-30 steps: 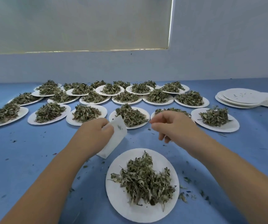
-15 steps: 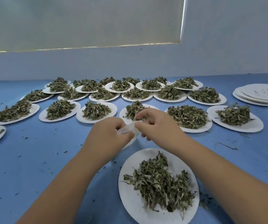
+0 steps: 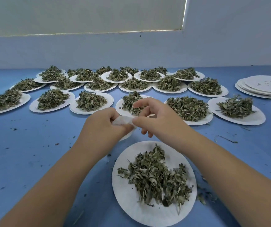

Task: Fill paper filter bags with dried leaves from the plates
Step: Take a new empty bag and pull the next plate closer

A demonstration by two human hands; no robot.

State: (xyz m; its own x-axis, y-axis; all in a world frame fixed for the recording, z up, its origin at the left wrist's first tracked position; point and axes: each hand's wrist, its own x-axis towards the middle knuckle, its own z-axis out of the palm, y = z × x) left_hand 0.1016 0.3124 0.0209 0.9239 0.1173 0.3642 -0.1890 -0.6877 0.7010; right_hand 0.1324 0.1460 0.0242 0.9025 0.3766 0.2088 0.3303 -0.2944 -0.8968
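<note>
A: Head view first, and it's the only one. Where's the bag?

B: The paper filter bag [image 3: 123, 120] is held in the air at 12 o'clock from the near plate [image 3: 125, 199], between both hands. The left hand [image 3: 102, 126] has its fingers curled round the bag's body. The right hand [image 3: 154, 122] pinches the bag's edge with its thumb, and its other fingers are loosely spread.

A: How will it handle?

B: I'd judge it very light, thin and limp. It already looks crumpled, so it could tear or fold shut. It's best held by the rim on opposite sides to keep the mouth open.

A: And the filling?

B: The dried leaves [image 3: 154, 176] are heaped on that plate at 6 o'clock. They look brittle and crumbly, and bits are scattered over the blue table [image 3: 25, 153]. Loaded plates [image 3: 90, 102] run from 9 to 1 o'clock. A stack of empty plates [image 3: 262, 86] sits at 2 o'clock.
</note>
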